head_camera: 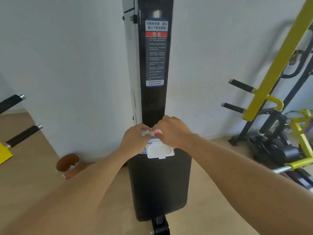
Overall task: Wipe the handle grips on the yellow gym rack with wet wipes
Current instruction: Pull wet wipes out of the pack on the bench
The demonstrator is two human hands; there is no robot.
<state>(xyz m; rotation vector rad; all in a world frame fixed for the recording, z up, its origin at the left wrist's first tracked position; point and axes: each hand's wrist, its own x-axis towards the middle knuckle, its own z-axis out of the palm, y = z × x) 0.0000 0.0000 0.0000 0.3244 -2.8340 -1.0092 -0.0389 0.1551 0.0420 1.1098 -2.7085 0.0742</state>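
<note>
Over the black padded seat (159, 189), both hands meet at the far end of a wet-wipe pack (158, 148). The left hand (135, 140) has its fingers curled, pinching a crumpled white wipe (147, 133) that sits between the two hands. The right hand (171, 132) is also curled, its fingertips at the same wipe just beside the left; whether it truly grips it cannot be told. The pack lies flat on the seat, a soft packet with a white, rounded rectangular plastic lid. Behind it rises a glossy black upright pad (155, 65) bearing a printed warning label (156, 53). To the right stands the yellow gym rack (271, 73), its square painted beam carrying two black cylindrical handle grips (241, 86) with metal end caps. Two similar grips (25, 135) show at left. A brown cylindrical tube (69, 164) lies on the tan floor (33, 175).
</note>
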